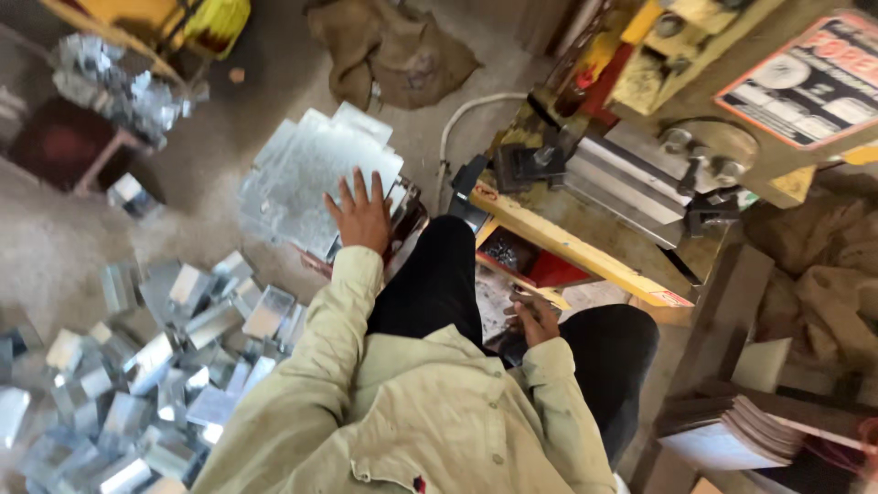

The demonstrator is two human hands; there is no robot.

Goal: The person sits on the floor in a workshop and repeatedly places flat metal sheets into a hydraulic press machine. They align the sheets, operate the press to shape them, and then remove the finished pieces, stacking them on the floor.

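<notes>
View from above of a seated person in a pale green shirt and black trousers; the left hand (pixel 359 216) reaches out with fingers spread flat, palm down on a stack of flat shiny metal sheets (pixel 311 174) lying on the floor to the left of the knees; the right hand (pixel 533 319) rests between the knees, fingers curled, on a small metal piece (pixel 498 288) whose shape is hard to make out, and whether it is gripped cannot be told; a heap of folded metal boxes (pixel 155 366) covers the floor at lower left; a yellow press machine (pixel 631 183) stands just ahead on the right; a brown sack (pixel 389 46) lies beyond.
</notes>
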